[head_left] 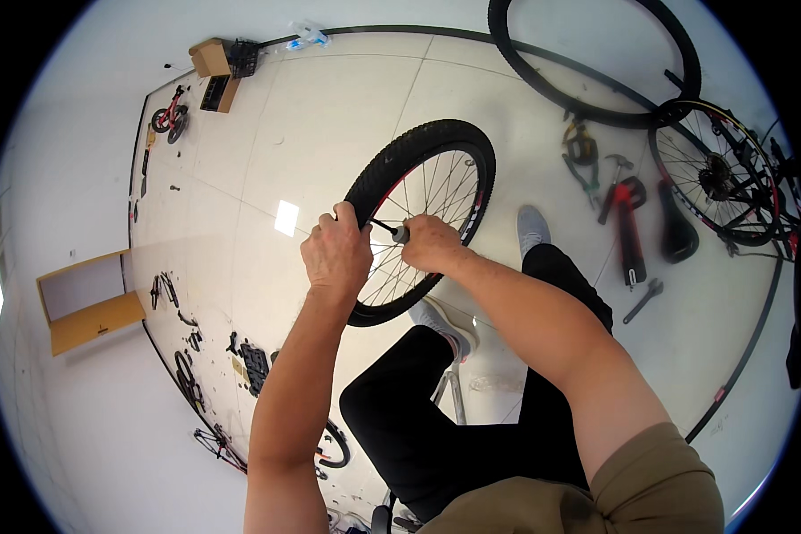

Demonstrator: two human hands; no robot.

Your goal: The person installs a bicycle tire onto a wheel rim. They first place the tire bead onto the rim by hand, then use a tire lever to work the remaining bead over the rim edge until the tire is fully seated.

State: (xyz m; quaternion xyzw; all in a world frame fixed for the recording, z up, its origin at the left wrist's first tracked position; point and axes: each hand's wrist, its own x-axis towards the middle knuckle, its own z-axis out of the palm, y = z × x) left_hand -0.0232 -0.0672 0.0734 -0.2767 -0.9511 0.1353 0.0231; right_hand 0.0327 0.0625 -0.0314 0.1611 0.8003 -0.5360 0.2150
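Observation:
A bicycle wheel (454, 136) with a knobby black tyre and thin spokes stands tilted in front of me, close to my shoes. My left hand (338, 252) is closed over the near left side of its tyre and rim. Inside the wheel, my right hand (432, 244) has its fingers curled around a grey cylindrical piece (400, 234). From this piece a short thin black rod (384, 226) runs to the rim beside my left thumb. My right fingers hide part of the grey piece and the spokes behind it.
On the floor at right lie pliers (586, 182), a hammer (612, 187), a red-and-black tool (629, 236), a bicycle saddle (676, 222) and a wrench (643, 301). A loose tyre (505, 49) leans on the wall by another wheel (716, 178). Bike parts and an open box (212, 60) line the left.

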